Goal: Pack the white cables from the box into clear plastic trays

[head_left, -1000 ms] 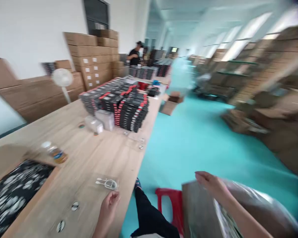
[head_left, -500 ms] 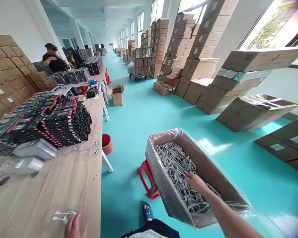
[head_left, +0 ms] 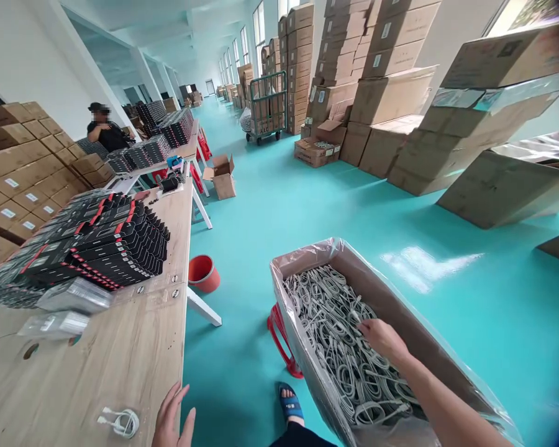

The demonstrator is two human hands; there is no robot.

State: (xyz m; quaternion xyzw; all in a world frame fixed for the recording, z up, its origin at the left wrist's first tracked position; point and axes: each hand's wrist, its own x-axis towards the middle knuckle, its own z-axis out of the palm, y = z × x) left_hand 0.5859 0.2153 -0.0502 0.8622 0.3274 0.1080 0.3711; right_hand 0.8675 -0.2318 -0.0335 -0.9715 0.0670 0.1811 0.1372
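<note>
Two hands, one carton: right hand (head_left: 382,340) in the cables (head_left: 335,354), left hand (head_left: 172,416) open

Your right hand lies on top of the pile inside the plastic-lined carton (head_left: 386,304), fingers slightly curled. From this view, you can't tell whether they have closed on a strand. The grey-white cables fill the carton, which tilts over a red plastic stool (head_left: 279,338) beside your sandalled foot (head_left: 289,402). Your left hand is released, its fingers spread just off the edge of the tabletop (head_left: 97,372), near a coiled white cable (head_left: 120,423). Farther up the tabletop sit stacks of black boxes (head_left: 107,245) with red edges and clear plastic packets (head_left: 74,295). These loops look likely to snag, so find one free end and draw it out slowly, clear of its neighbours. Keep the tilted carton steady, with your open left hand ready to take the cable.
</note>
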